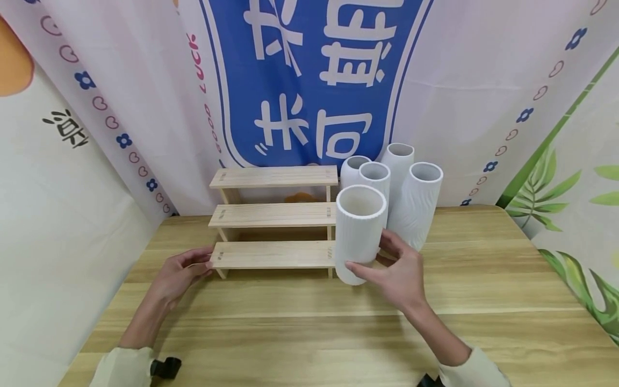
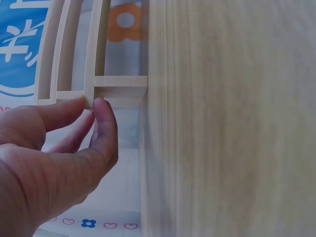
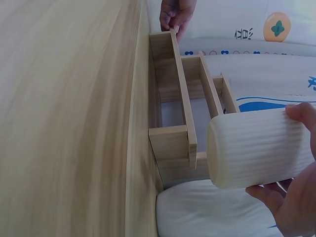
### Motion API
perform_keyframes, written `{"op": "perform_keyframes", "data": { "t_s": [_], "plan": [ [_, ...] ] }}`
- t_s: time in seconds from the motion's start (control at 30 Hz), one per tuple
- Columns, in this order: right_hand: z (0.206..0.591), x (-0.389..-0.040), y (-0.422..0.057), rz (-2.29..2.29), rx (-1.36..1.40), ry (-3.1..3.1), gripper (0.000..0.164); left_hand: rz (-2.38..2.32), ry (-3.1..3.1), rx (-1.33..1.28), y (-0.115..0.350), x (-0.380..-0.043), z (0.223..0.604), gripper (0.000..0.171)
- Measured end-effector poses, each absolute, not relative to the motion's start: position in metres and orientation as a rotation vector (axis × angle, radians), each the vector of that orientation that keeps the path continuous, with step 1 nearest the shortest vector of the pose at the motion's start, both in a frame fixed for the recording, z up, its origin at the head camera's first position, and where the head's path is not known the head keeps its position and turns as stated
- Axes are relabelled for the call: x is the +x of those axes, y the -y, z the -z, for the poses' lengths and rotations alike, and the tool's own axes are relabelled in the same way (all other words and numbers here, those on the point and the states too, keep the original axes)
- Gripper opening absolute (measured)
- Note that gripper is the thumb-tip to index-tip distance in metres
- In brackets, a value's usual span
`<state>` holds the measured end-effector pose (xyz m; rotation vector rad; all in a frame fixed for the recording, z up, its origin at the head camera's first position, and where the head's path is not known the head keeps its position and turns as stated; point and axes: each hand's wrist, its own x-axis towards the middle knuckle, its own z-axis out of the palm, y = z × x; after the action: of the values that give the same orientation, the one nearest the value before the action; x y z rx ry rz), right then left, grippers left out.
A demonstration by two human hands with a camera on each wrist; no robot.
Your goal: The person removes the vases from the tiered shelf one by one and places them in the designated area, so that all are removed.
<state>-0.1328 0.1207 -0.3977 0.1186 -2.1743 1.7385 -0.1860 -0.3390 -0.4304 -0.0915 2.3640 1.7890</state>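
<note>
A three-tier wooden shelf rack [image 1: 273, 255] stands on the table. My left hand [image 1: 180, 273] pinches the left end of its lowest board between thumb and fingers, as the left wrist view shows up close. In my right hand [image 1: 403, 271] is a white ribbed vase [image 1: 359, 242], thumb on the near side and fingers round the right side. The vase is upright beside the rack's right end, and the right wrist view shows its base [image 3: 215, 155] raised off the table. No vase stands on the three boards.
Behind the held vase is a group of several white vases, among them a wavy-textured one [image 1: 417, 209] and a tall one [image 1: 400, 156]. A printed cloth [image 1: 450, 107] hangs behind the wooden table [image 1: 290, 333], close at the rack's back.
</note>
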Motion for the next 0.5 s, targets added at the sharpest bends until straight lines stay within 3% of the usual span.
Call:
{"op": "perform_keyframes", "data": {
  "t_s": [0.5],
  "plan": [
    [0.402,-0.125,-0.147,-1.647,0.036,2.179,0.073,-1.783,-2.378,-0.079,0.34,-0.186,0.431,0.055]
  ]
}}
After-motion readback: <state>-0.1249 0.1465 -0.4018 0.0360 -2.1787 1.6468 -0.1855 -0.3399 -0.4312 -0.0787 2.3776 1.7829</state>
